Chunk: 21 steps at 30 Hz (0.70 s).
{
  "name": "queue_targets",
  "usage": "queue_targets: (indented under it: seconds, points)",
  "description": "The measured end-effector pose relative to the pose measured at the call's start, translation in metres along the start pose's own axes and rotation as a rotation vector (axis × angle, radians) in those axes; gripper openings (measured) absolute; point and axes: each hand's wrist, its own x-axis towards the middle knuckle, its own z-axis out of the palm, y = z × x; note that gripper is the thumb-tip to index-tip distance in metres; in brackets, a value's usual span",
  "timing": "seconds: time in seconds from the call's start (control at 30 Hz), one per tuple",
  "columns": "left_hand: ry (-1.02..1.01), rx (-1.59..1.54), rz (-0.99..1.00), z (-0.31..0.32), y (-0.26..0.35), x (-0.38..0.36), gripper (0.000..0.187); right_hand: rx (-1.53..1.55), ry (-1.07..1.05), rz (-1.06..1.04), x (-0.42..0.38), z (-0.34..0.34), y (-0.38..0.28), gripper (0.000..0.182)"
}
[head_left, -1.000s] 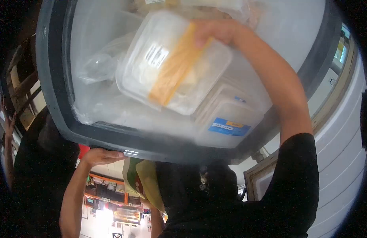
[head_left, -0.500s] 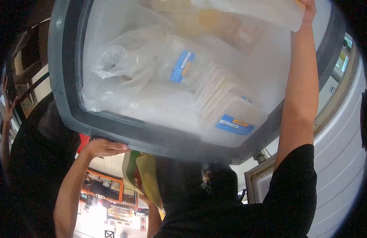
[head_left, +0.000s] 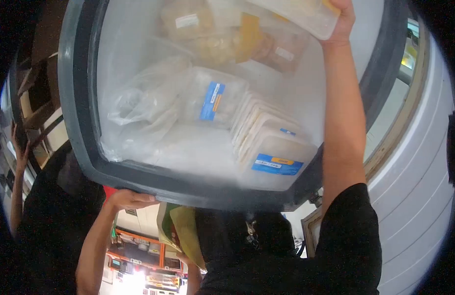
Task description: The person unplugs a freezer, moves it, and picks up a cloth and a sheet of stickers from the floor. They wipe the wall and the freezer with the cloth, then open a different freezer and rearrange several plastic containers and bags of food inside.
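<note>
My right hand (head_left: 341, 22) grips the corner of a translucent plastic tub (head_left: 306, 17) with a yellow label, partly cut off at the top. Beneath it lies the frosty inside of a chest freezer (head_left: 114, 59). My left hand (head_left: 131, 199) is on the freezer's dark grey rim (head_left: 188, 189), fingers along its edge. Inside, a row of flat tubs (head_left: 279, 162) with blue and yellow labels leans together near the rim. A clear plastic bag (head_left: 144, 98) lies beside them. Further in are bags of yellowish food (head_left: 217, 46) and a reddish pack (head_left: 281, 51) with white labels.
Cold mist hangs in the freezer. A person's arm (head_left: 18, 182) shows at the far left. Another bare forearm (head_left: 192, 275) is near a green and yellow bag (head_left: 181, 226). Shelves with orange frames (head_left: 139, 246) stand in the background. A white panelled wall (head_left: 424, 196) curves along the right.
The view has shifted, so the freezer's contents sit lower and show more clearly. My right hand and its tub appear further left. My left hand stays at the rim.
</note>
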Motion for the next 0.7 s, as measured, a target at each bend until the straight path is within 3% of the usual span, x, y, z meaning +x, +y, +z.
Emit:
queue_targets:
  seconds: [0.03,0.07,0.1,0.17,0.23,0.3,0.33,0.4,0.47,0.57,0.7]
  points:
    - [-0.037,-0.365,-0.080,0.000,-0.001,-0.001,0.057,-0.045,0.018,-0.067,-0.005,-0.010,0.000,0.067]
    - [-0.036,-0.344,-0.076,0.001,-0.001,-0.003,0.057,-0.090,0.034,-0.143,-0.008,-0.019,-0.001,0.065]
    - [0.013,-0.518,-0.167,0.002,-0.001,-0.004,0.057,-0.097,0.031,-0.167,-0.013,-0.027,0.001,0.065]
    - [0.034,-0.283,-0.086,0.003,0.002,-0.004,0.059,-0.008,0.025,-0.205,-0.021,-0.037,0.002,0.065]
    - [0.088,-0.364,-0.090,-0.019,0.032,0.001,0.053,0.143,-0.008,-0.213,-0.029,-0.032,0.001,0.065]
    - [-0.070,0.297,0.013,-0.001,0.003,-0.004,0.050,0.283,-0.050,-0.221,-0.035,-0.028,0.001,0.065]
    - [-0.068,0.309,0.017,0.013,-0.011,-0.006,0.050,0.339,-0.075,-0.221,-0.036,-0.027,0.000,0.065]
    - [0.094,-0.482,0.031,0.027,-0.022,-0.006,0.051,0.418,-0.121,-0.227,-0.037,-0.025,0.000,0.065]
    - [0.090,-0.550,-0.038,0.001,0.003,-0.003,0.050,0.476,-0.155,-0.226,-0.038,-0.027,0.000,0.066]
    - [0.070,-0.395,-0.048,0.004,0.009,-0.009,0.050,0.522,-0.196,-0.216,-0.034,-0.027,0.002,0.066]
    - [0.199,-0.759,-0.109,0.019,-0.007,-0.014,0.047,0.542,-0.187,-0.184,-0.033,-0.030,0.008,0.067]
